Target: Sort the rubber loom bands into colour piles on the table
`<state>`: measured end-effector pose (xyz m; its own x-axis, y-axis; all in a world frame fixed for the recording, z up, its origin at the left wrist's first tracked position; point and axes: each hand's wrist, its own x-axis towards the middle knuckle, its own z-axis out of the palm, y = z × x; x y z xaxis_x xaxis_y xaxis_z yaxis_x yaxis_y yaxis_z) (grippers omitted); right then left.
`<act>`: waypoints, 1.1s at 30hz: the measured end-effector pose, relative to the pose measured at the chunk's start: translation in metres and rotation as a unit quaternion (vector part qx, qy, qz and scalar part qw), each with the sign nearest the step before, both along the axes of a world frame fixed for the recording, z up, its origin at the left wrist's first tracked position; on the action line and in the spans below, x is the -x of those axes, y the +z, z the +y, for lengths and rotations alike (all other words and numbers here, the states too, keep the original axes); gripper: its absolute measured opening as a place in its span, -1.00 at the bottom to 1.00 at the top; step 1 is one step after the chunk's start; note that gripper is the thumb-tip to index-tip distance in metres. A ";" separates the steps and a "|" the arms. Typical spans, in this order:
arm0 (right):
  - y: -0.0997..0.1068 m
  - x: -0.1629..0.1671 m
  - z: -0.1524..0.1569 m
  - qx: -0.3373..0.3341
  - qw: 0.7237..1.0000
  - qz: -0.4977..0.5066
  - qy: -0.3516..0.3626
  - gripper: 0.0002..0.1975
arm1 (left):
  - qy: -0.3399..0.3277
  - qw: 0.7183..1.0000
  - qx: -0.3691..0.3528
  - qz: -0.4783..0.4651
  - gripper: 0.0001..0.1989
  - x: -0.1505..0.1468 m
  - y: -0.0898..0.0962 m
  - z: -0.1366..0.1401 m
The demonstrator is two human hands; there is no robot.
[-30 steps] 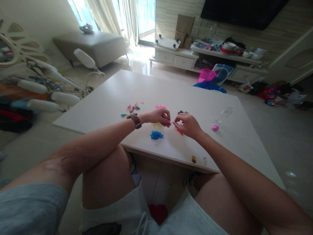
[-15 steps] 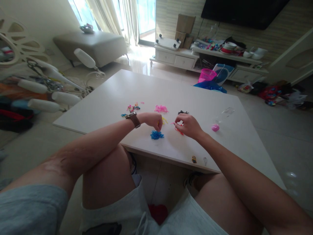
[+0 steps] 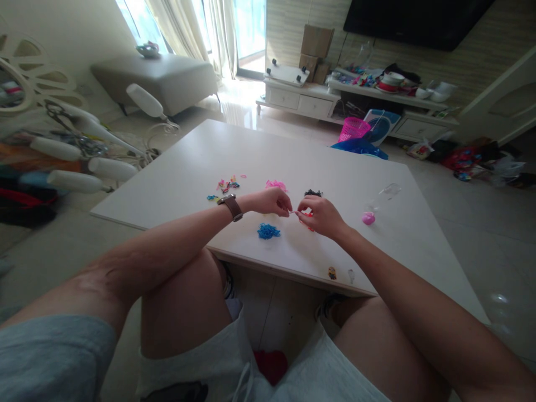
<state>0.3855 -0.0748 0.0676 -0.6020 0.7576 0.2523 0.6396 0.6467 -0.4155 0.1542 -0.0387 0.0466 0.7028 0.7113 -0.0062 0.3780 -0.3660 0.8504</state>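
Both your hands are over the near half of the table, close together, fingertips nearly meeting. Left hand: thumb and fingers pinched on 1 end of a thin pink strand. Right hand: thumb and finger pinched at the other end. So the strand sits in the narrow gap between your 2 hands; only a short stretch shows, too small to tell if it's 1 band or several linked.

Progress, as far as visible: 4 single-colour heaps lie apart: blue pile just on your side of the left hand, pink pile just beyond it, black pile past the right hand, red-orange pile partly hidden under the right fingers. Plenty left in the heaps. The mixed-colour pile beyond your watch is small pieces, details unclear. No finished piece identifiable; the strand looks like work under way, not complete.

Lying separately: yellow figure and small clear piece at the near edge, pink round item off to the right. None touched by you.
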 end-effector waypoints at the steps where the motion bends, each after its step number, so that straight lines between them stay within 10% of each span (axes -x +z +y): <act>1: 0.000 0.000 0.000 -0.002 1.000 0.000 -0.001 -0.90 | -0.003 1.000 0.000 -0.011 -0.78 -0.002 0.000 -0.001; 10: 0.001 0.000 0.000 -0.010 1.000 -0.002 -0.020 -0.91 | 0.013 1.000 0.000 -0.010 -0.83 -0.007 0.001 -0.002; 20: 0.003 0.000 -0.001 0.005 0.999 -0.011 -0.033 -0.87 | 0.344 0.934 0.089 0.015 -0.96 0.044 -0.026 0.038; 33: 0.006 0.000 -0.003 0.013 1.000 -0.002 -0.028 -0.86 | 0.437 0.895 0.082 0.023 -0.84 0.028 -0.035 0.054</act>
<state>0.3850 -0.0774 0.0732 -0.5596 0.7963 0.2299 0.6764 0.5990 -0.4285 0.1260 0.0155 0.0115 -0.1253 0.9764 -0.1761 0.4959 0.2154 0.8413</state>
